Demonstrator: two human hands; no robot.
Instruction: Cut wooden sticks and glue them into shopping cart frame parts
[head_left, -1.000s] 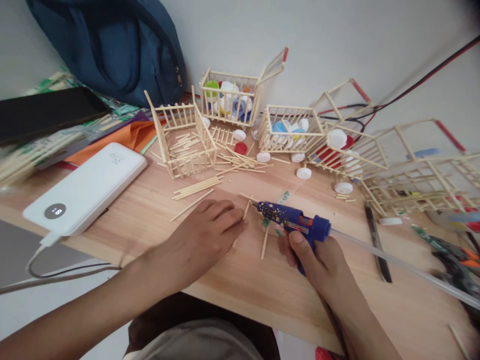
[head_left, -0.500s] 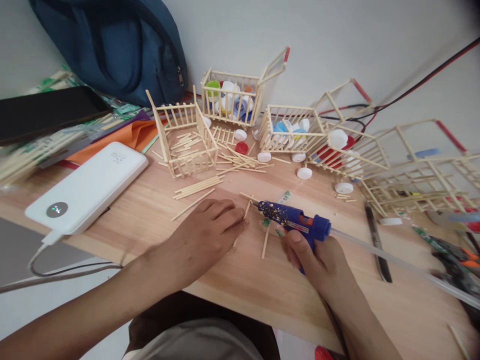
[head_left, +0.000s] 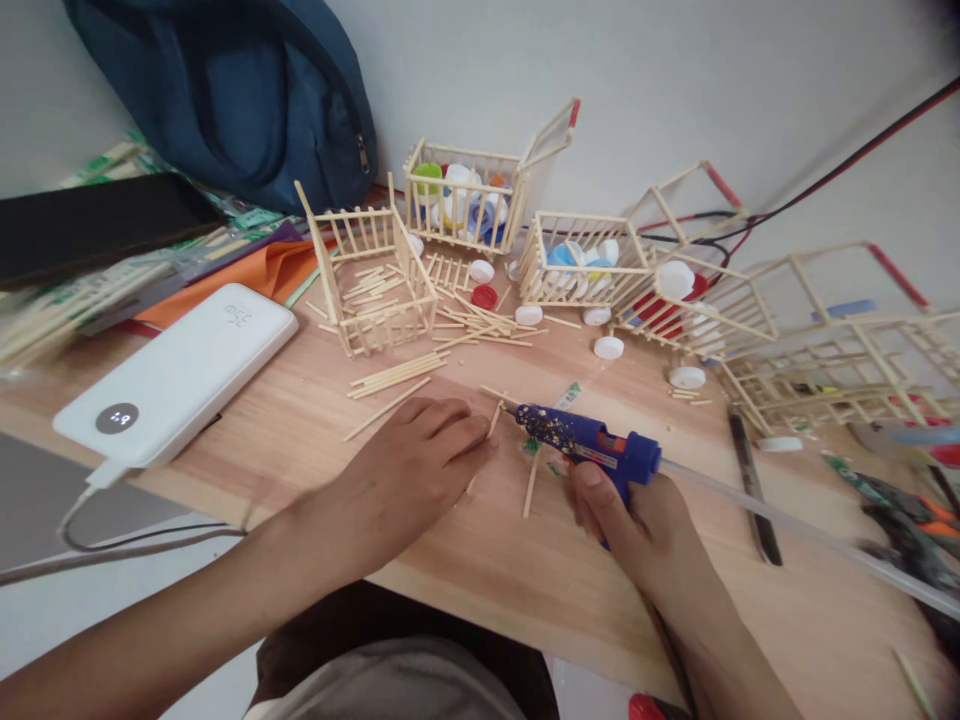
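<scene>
My right hand (head_left: 626, 510) is wrapped round the handle of a blue glue gun (head_left: 581, 435). The gun's nozzle touches the joint of thin wooden sticks at the centre of the table. With fingers together, my left hand (head_left: 420, 465) presses a short wooden stick (head_left: 494, 418) against the tabletop, its upper end at the nozzle. Another stick (head_left: 531, 482) lies below the gun, between my hands. A clear glue stick (head_left: 750, 505) extends from the gun's back towards the right.
Behind my hands stand a stick frame (head_left: 375, 310), small stick carts (head_left: 465, 200) with bottle caps, and loose sticks (head_left: 397, 374). A white power bank (head_left: 176, 370) lies left, a black pen (head_left: 754, 485) and pliers (head_left: 900, 510) right. A blue bag (head_left: 225, 100) is at the back.
</scene>
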